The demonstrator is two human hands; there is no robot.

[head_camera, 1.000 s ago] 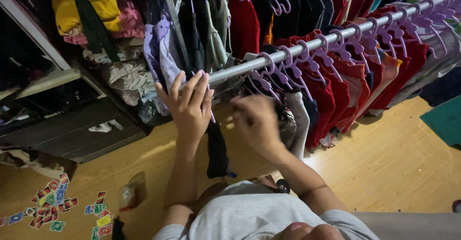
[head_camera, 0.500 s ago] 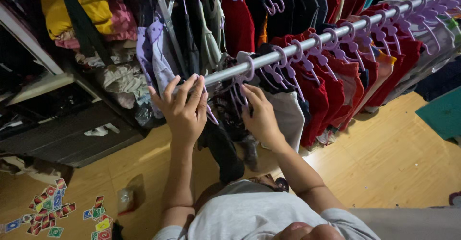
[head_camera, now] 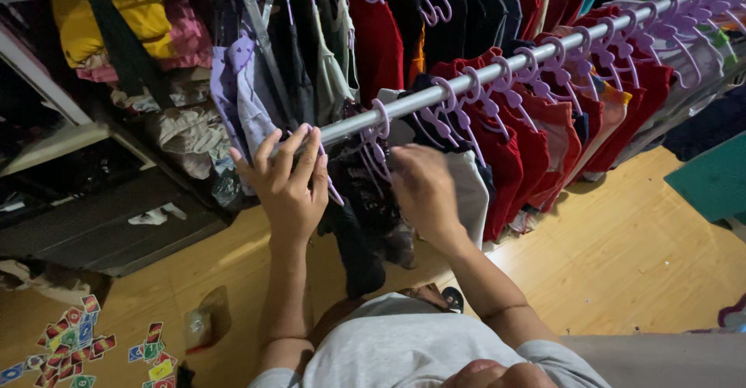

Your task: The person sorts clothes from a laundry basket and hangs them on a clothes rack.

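Compared with a moment ago, my left hand (head_camera: pixel 287 182) has slipped a little down the silver rail (head_camera: pixel 497 69) and my right hand (head_camera: pixel 423 190) has settled lower, just under the rail, where before it reached up among the hooks. The left hand is spread open, fingertips touching the rail and a lilac hanger (head_camera: pixel 330 178), gripping nothing that I can see. The right hand is curled around the hook of another lilac hanger at the rail; whether it is fully clenched I cannot tell, since its fingers are turned away. Between the two hands hangs a dark garment (head_camera: pixel 365 217), draped straight down from the rail and touching the right hand's fingers. Beyond the right hand runs a row of red shirts (head_camera: pixel 536 139) on matching hangers. Beyond the left hand are a lilac shirt (head_camera: pixel 241 100) and folded clothes on dark shelves (head_camera: pixel 93 225). Below both arms lies a wooden floor (head_camera: pixel 622 256), with scattered playing cards (head_camera: pixel 74 341) near my left elbow.
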